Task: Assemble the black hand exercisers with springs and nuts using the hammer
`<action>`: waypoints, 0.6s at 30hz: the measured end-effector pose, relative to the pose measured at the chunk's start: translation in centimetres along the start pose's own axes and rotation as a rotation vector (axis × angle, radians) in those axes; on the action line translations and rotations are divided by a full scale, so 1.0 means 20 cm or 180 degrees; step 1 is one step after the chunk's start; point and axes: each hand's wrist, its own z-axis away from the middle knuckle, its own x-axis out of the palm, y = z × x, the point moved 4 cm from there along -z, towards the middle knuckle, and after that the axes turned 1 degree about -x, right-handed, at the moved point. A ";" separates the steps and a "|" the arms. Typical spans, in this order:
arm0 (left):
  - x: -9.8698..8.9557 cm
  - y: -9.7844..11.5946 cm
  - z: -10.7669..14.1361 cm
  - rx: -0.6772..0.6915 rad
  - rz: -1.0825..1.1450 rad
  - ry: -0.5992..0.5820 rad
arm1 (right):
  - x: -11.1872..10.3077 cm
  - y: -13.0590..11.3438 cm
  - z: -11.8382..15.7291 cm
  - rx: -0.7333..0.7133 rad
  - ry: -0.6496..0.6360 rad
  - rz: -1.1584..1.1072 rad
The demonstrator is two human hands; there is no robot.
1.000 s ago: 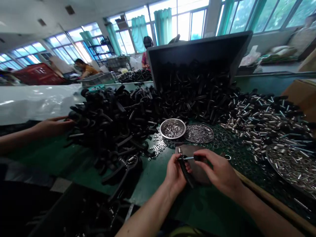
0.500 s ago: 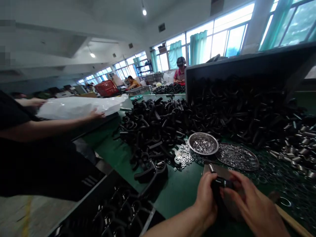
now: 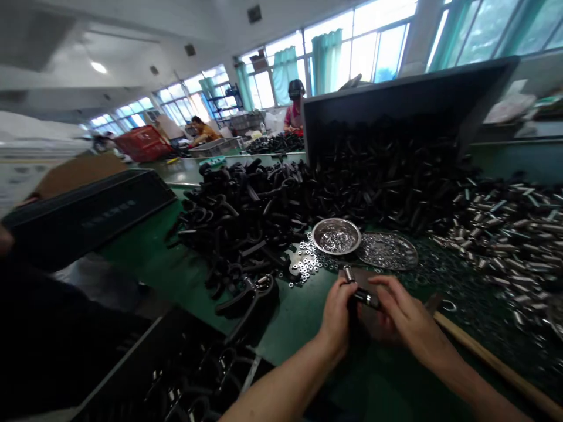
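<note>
Head view: what do the hands have?

The left hand [image 3: 338,313] and right hand [image 3: 407,310] share a black fitting [image 3: 363,299], held above a dark pad [image 3: 358,278] on the green bench [image 3: 290,334]. The left fingers [image 3: 342,291] curl closely round its stem. The right fingers [image 3: 385,287] pinch narrowly at its silver-tipped end.

What could go wrong from here?

That pinch is small, so a slip could drop the fitting or let it twist out of line. Loose washers [image 3: 305,262] lie just beside the pad, and a knock from a wrist could scatter them. The wooden rod [image 3: 492,351] near the right forearm might also get nudged. A bigger risk is the black bin [image 3: 409,99], tilted with its open side spilling onto the bench. Any jolt could start the heap sliding toward the hands.

And the containers?

That bin is packed with black fittings, which pour out into a large heap [image 3: 246,217]. The steel bowl [image 3: 336,236] holds small silver washers, and the round tray [image 3: 387,251] beside it is covered with more. A black crate [image 3: 176,369] at lower left holds further fittings with silver parts showing.
</note>
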 end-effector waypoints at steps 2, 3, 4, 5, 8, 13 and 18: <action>-0.01 0.01 -0.01 0.0043 -0.0145 0.0039 | 0.00 -0.02 0.01 -0.0048 0.0101 -0.0202; -0.01 0.01 -0.01 0.0037 -0.0215 0.0023 | 0.00 -0.03 0.01 -0.0047 0.0160 -0.0406; -0.01 0.01 -0.02 0.0014 -0.0316 -0.0028 | 0.02 -0.02 0.01 0.0090 0.0183 -0.0745; 0.00 0.01 -0.02 0.0027 -0.0469 -0.0052 | 0.04 -0.01 0.01 0.0379 0.0160 -0.1227; -0.01 0.04 0.01 0.0495 -0.1082 0.0275 | 0.15 0.02 0.03 0.1425 0.0152 -0.2965; -0.04 0.08 0.02 0.0922 -0.2055 0.0355 | 0.23 0.07 0.03 0.2191 -0.0173 -0.3640; -0.12 0.04 -0.07 0.0697 -0.2924 -0.0249 | 0.12 0.19 -0.20 0.1149 -0.1347 -0.1303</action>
